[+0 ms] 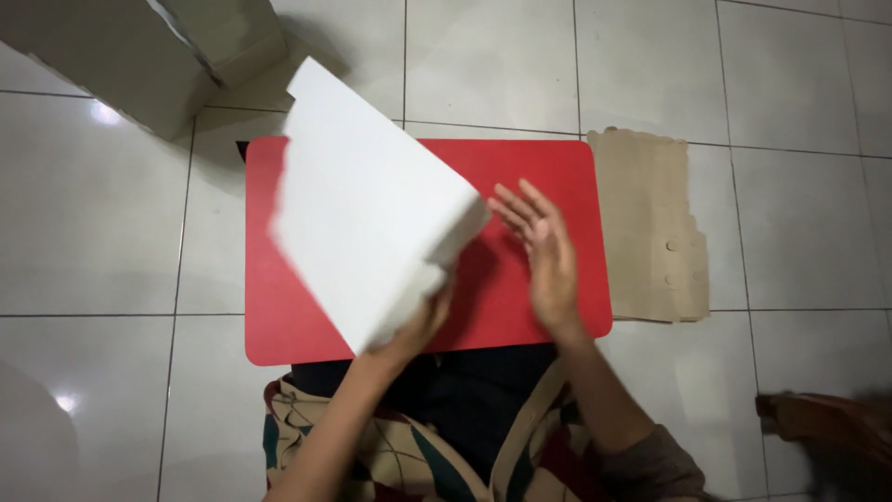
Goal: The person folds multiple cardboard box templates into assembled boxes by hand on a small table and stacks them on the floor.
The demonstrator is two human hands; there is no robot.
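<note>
A flat white cardboard sheet, a folded box blank [367, 200], is lifted and tilted over a small red table [548, 163]. My left hand [420, 325] grips the sheet's near lower edge. Its image is blurred by motion. My right hand [544, 251] hovers flat above the red tabletop just right of the sheet, fingers spread and holding nothing.
A stack of brown cardboard blanks [650, 228] lies on the tiled floor against the table's right side. White made-up boxes [149, 56] stand at the top left. A brown object [827, 418] lies at the lower right. My patterned lap is below the table.
</note>
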